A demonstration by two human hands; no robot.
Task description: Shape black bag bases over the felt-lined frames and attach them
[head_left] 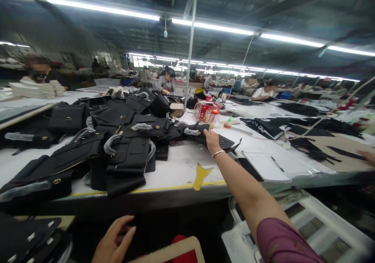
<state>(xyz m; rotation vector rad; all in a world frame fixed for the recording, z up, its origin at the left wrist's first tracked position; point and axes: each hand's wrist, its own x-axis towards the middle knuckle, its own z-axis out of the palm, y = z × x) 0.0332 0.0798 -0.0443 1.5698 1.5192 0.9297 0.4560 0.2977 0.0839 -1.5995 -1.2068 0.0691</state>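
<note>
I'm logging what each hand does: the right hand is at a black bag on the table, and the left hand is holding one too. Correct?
Not quite: the head view shows the left hand empty, in front of the table. The right hand is indeed at a black bag.

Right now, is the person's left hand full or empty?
Empty: the left hand is in front of the table, fingers loosely curled, with nothing visible between them and the thumb.
</note>
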